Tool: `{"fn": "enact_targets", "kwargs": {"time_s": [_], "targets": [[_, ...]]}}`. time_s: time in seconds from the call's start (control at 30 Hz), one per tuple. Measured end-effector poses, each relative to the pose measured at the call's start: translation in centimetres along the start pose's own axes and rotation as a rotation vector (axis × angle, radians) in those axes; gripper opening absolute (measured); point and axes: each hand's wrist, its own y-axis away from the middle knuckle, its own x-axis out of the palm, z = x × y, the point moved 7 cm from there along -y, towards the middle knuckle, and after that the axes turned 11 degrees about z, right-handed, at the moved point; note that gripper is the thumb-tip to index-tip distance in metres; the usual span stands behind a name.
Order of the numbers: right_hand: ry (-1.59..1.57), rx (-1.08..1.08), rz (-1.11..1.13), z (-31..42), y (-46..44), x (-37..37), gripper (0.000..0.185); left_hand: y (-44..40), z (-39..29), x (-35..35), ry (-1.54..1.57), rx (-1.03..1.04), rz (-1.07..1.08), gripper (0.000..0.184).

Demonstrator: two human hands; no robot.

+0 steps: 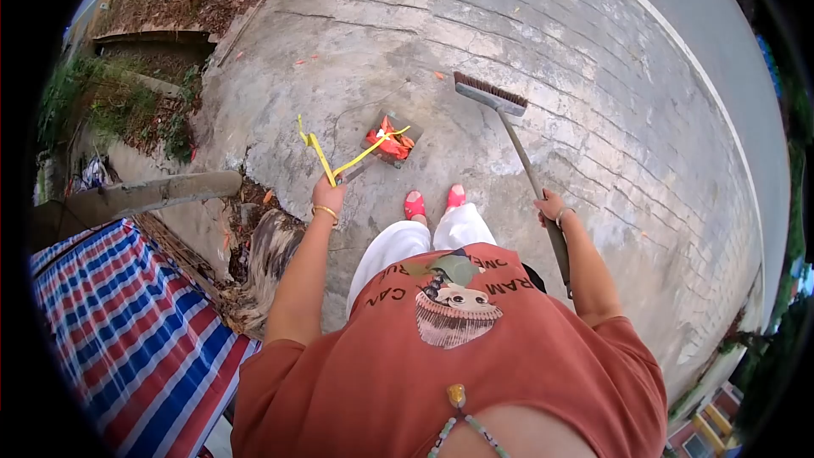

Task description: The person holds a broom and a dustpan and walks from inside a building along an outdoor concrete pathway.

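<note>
My left hand (329,192) is closed round the handle of a dustpan (409,124) and a yellow strap (321,156) that runs out to the pan. Red and orange scraps (392,141) lie in the dustpan, which rests low over the concrete ahead of my feet. On the other side, my right hand (551,204) grips the long dark handle of a broom (492,98). The broom's head is out in front to the right, its brown bristles facing away from me and apart from the dustpan.
Small red and orange bits (439,75) dot the concrete ground (373,51). At left are a pole (170,190), a tree stump (273,259), plants and a striped tarp (144,331). A grey road (721,42) curves along the right.
</note>
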Motion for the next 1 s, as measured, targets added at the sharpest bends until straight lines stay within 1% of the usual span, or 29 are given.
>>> {"fn": "enact_targets", "kwargs": {"time_s": [0.1, 0.17, 0.23, 0.33, 0.43, 0.53, 0.6, 0.63, 0.67, 0.77, 0.8, 0.9, 0.93, 1.0], "targets": [[0.025, -0.014, -0.018, 2.7, -1.7, -1.6, 0.020, -6.4, -1.7, 1.9, -0.013, 0.084, -0.003, 0.019], [-0.005, 0.037, -0.103, 1.7, -1.2, -4.0, 0.026, -8.4, -5.9, 5.1, -0.106, 0.015, 0.100, 0.020], [-0.017, 0.019, -0.119, 2.4, -1.4, -5.9, 0.027, -9.2, -10.8, 7.1, -0.186, 0.024, 0.131, 0.021], [0.023, 0.039, -0.101, 4.6, -3.5, -9.0, 0.031, -12.2, -13.9, 9.3, -0.200, 0.012, 0.140, 0.022], [0.160, 0.049, -0.051, 9.3, -7.2, -11.6, 0.045, -15.6, -15.0, 10.4, -0.159, -0.037, 0.107, 0.023], [0.380, 0.158, -0.120, 13.3, -7.1, -14.4, 0.054, -19.5, -16.4, 13.6, -0.148, -0.021, 0.128, 0.022], [0.763, 0.182, -0.158, 12.4, -10.6, -15.6, 0.059, -21.4, -17.4, 15.4, -0.164, -0.030, 0.134, 0.022], [0.955, 0.191, -0.173, 13.1, -10.8, -15.5, 0.062, -21.8, -18.8, 15.7, -0.188, -0.049, 0.133, 0.022], [0.890, 0.278, -0.122, 12.6, -10.8, -15.4, 0.064, -22.3, -20.0, 16.0, -0.212, -0.067, 0.132, 0.022], [0.863, 0.295, -0.060, 12.9, -9.6, -14.5, 0.063, -24.0, -23.3, 17.1, -0.279, -0.138, 0.167, 0.021], [0.863, 0.255, -0.064, 12.5, -9.5, -14.7, 0.064, -24.7, -24.2, 17.4, -0.295, -0.106, 0.140, 0.022], [0.889, 0.052, -0.023, 11.6, -8.6, -16.5, 0.063, -26.8, -25.2, 18.0, -0.343, -0.122, 0.110, 0.022], [0.755, 0.090, 0.042, 11.5, -7.1, -17.2, 0.062, -27.3, -24.9, 18.3, -0.307, -0.119, 0.142, 0.022], [0.482, 0.161, 0.160, 11.6, -3.7, -18.5, 0.059, -28.0, -24.1, 18.1, -0.305, -0.110, 0.140, 0.021]]}}
